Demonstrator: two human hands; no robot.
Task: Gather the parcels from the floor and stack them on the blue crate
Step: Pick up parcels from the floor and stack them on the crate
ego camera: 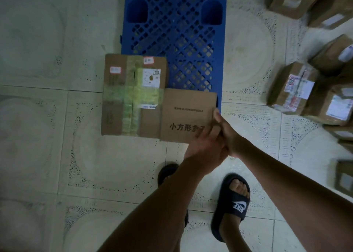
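A blue lattice crate [175,32] lies on the tiled floor ahead of me. A taped brown parcel [131,95] with green tape and labels rests on its near left corner. Beside it, at the near right corner, is a plain brown box [186,114] with printed characters. My left hand [204,148] grips that box at its near right corner. My right hand [229,133] holds the same box's right edge, thumb on top. Both hands overlap each other.
Several more brown parcels [298,87] with shipping labels lie on the floor to the right, more at the top right [298,1]. My feet in black slides [233,204] stand just behind the crate. Bare tile floor spreads to the left.
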